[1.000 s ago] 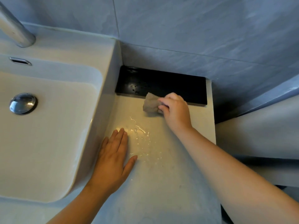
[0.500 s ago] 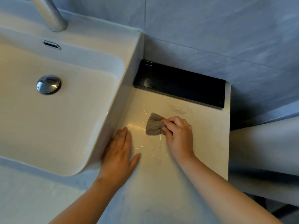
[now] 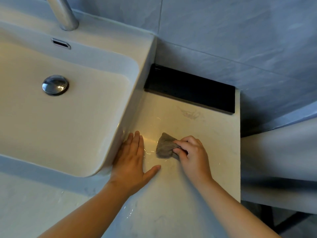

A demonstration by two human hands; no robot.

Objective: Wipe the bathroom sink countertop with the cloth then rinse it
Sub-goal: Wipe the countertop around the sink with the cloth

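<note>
The right hand (image 3: pixel 192 155), gripping the cloth (image 3: pixel 165 146), pulls it back from the black tray (image 3: pixel 188 88) to beside the flat left hand (image 3: pixel 132 162); wiping of the countertop (image 3: pixel 214 143) continues

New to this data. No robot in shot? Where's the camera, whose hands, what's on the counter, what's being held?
No robot here: a person works bare-handed. The single wide-angle camera is worn on the head and looks forward and down, so the view is the person's own. The left hand lies flat, fingers straight, on the countertop beside the outer wall of the sink, holding nothing. The right hand has its fingers curled round a small grey-brown cloth pressed onto the countertop; that is the only grip in the picture. Thin water streaks glint around the cloth, and a faint smear shows further back. A black tray sits at the back against the wall tiles. The sink has a chrome drain plug and a tap.
</note>
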